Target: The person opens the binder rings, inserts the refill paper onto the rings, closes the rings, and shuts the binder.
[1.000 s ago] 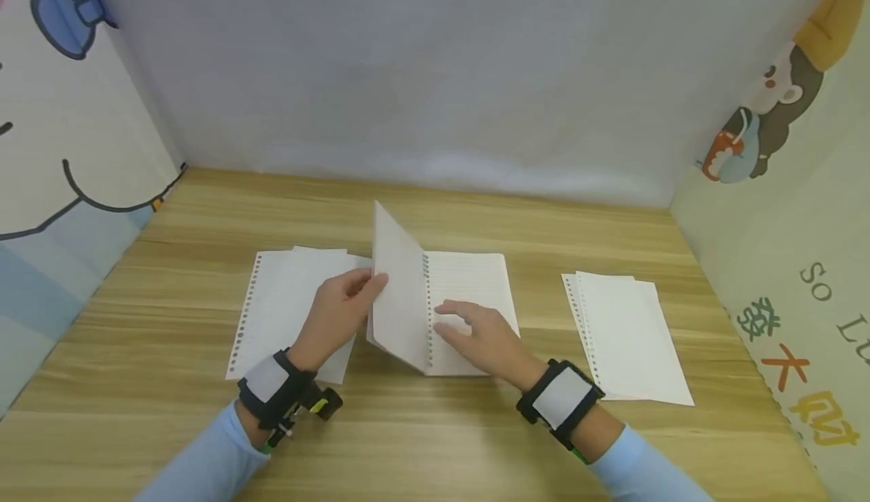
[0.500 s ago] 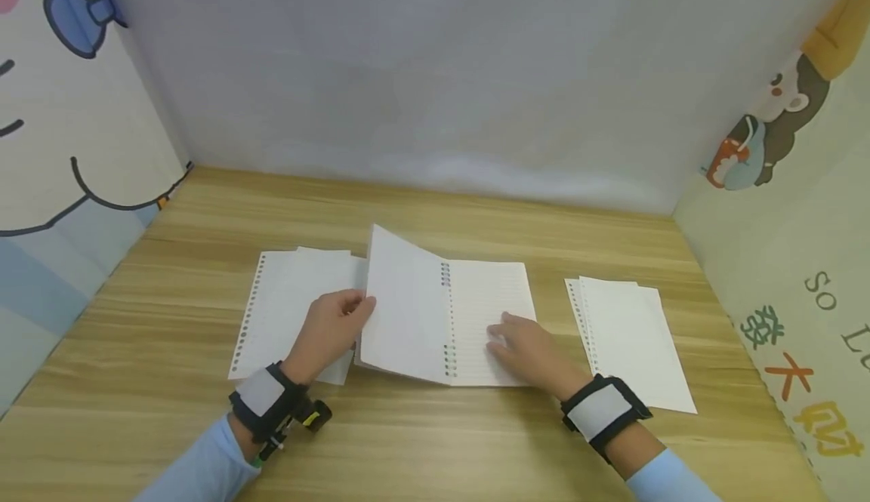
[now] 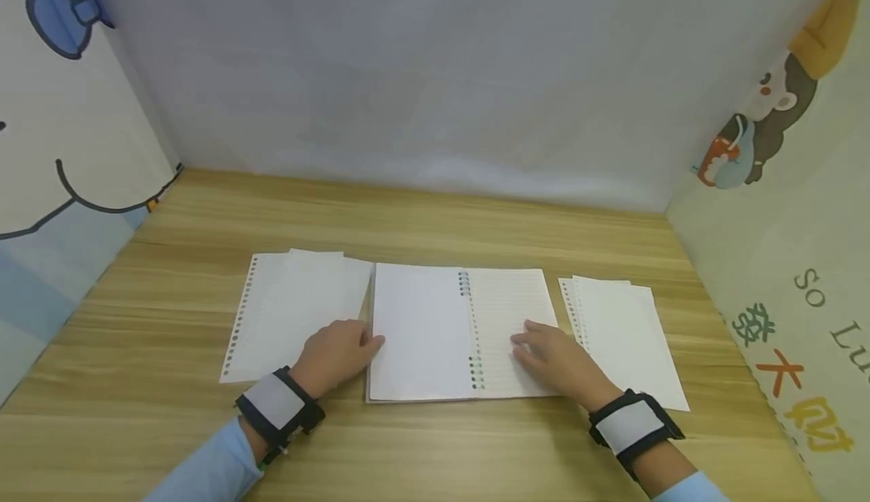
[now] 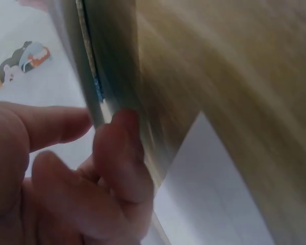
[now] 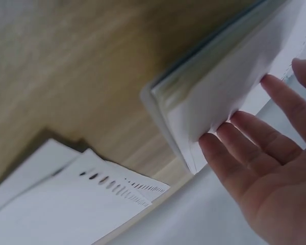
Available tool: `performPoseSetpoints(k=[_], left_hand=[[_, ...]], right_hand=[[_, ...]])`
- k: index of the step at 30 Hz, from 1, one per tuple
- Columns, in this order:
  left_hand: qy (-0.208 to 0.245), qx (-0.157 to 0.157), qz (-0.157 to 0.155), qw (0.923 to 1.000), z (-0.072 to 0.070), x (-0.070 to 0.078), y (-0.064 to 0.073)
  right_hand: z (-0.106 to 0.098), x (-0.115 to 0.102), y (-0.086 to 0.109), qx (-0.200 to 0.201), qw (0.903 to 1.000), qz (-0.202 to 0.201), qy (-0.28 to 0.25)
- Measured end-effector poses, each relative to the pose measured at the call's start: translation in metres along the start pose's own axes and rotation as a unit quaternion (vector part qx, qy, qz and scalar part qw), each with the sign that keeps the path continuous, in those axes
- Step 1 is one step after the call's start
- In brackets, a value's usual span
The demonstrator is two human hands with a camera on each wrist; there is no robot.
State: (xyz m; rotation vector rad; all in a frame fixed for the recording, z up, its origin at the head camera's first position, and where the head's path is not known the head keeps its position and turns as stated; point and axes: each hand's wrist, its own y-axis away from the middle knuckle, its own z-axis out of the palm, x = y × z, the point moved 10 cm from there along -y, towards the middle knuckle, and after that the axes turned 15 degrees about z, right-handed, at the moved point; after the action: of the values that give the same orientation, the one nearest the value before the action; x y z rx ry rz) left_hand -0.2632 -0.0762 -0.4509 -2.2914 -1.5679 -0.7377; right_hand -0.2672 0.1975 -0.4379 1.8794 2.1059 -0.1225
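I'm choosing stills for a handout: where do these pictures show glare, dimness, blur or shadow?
Head: fairly clear, pale sheen along the foot of the back wall; left wrist: dim, grain of the table blurred; right wrist: table grain also soft, grey shading on the notebook near the right hand.

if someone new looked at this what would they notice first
Probably the open ring-bound notebook in the middle of the wooden table, held at its left by the person's left grip, with the right grip resting on the lined page. Loose hole-punched sheets lie to its left, and more sheets to its right. The cartoon figure on the right-hand wall likely draws the eye too.
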Motion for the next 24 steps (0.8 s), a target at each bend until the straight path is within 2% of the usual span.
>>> performPoseSetpoints(k=[6, 12, 16, 19, 22, 24], left_hand=[[-0.025, -0.015, 0.002, 0.9996, 0.004, 0.001, -0.002], [-0.052, -0.004, 0.008, 0.9986, -0.002, 0.004, -0.003], [-0.082, -0.002, 0.024, 0.9963, -0.006, 0.012, -0.008], [-0.101, 0.005, 0.037, 0.9942, -0.011, 0.024, -0.021], [-0.112, 0.012, 0.048, 0.9925, -0.013, 0.039, -0.041], [-0.112, 0.023, 0.053, 0.9920, -0.014, 0.048, -0.057]], right_hand=[[0.000, -0.001, 0.003, 0.000, 1.0000, 0.000, 0.002], [0.000, -0.007, 0.002, -0.002, 0.9994, -0.017, 0.031], [-0.006, -0.015, -0.004, 0.006, 0.9986, -0.035, 0.040], [-0.014, -0.018, -0.014, 0.013, 0.9994, -0.015, 0.028], [-0.019, -0.019, -0.031, 0.018, 0.9995, 0.025, 0.009], [-0.022, -0.023, -0.045, 0.026, 0.9989, 0.038, -0.002]])
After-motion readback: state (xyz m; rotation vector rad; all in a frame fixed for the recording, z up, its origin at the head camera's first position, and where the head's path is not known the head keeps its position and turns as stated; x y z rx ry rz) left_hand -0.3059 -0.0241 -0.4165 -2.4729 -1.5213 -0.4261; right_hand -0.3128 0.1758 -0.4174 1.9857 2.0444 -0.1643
